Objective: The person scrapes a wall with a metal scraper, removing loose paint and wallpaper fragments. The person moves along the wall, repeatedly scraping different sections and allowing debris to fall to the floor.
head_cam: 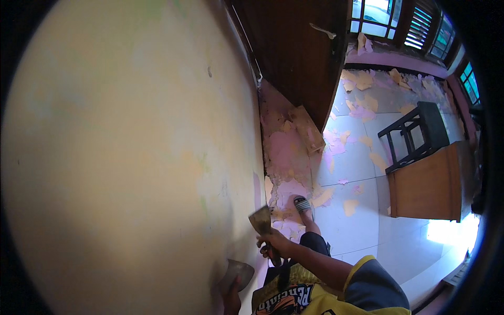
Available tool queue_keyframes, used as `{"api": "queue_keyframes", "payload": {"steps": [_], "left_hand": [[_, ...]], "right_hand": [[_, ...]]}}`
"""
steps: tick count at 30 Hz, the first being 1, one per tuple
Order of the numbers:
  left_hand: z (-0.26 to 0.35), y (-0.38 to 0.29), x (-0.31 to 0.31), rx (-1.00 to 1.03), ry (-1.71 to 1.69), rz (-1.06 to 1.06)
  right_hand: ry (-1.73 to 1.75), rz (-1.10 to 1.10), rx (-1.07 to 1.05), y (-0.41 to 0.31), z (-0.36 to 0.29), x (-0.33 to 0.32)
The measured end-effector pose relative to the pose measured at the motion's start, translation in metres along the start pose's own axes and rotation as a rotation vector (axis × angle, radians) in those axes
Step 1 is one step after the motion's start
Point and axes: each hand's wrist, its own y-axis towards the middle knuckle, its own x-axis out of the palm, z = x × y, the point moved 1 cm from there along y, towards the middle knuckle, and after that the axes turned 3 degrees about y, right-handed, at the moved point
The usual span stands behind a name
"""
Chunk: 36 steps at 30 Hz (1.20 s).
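My right hand (pixel 276 242) grips the handle of a putty knife (pixel 261 221), its blade pointing up and away from me, close beside the wall. Lower down, my left hand (pixel 231 294) holds a wide, flat metal scraper blade (pixel 237 274); its handle is hidden. That blade is right by the cream-painted wall (pixel 138 157), and I cannot tell if it touches. Patches of faint green and pale grey show on the wall, along with a small dark mark.
Peeled paint flakes (pixel 350 206) litter the white floor tiles. A dark wooden door (pixel 291 51) stands open ahead, with a wooden block (pixel 309 132) at its foot. To the right are a wooden cabinet (pixel 425 185) and a black stool (pixel 433 126). My sandalled foot (pixel 303 205) rests near the wall.
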Motion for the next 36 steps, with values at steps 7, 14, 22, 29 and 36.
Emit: {"api": "queue_keyframes", "payload": {"steps": [7,14,22,29,36], "left_hand": [[0.016,-0.006,-0.012,0.144,0.526,-0.051],[-0.014,0.004,-0.015,0.147,0.463,0.154],[-0.001,0.000,-0.006,-0.091,0.329,0.145],[0.008,0.001,-0.001,-0.145,0.299,0.136],[0.013,0.001,0.007,-0.169,0.245,0.121]], "right_hand": [[-0.152,-0.094,-0.304,0.045,-0.033,0.038],[-0.868,0.172,-0.715,0.048,-0.013,0.044],[-0.915,0.094,-0.396,0.053,-0.050,0.049],[-0.845,0.079,-0.421,0.038,-0.074,0.064],[-0.793,0.121,-0.479,0.041,-0.077,0.071]]}}
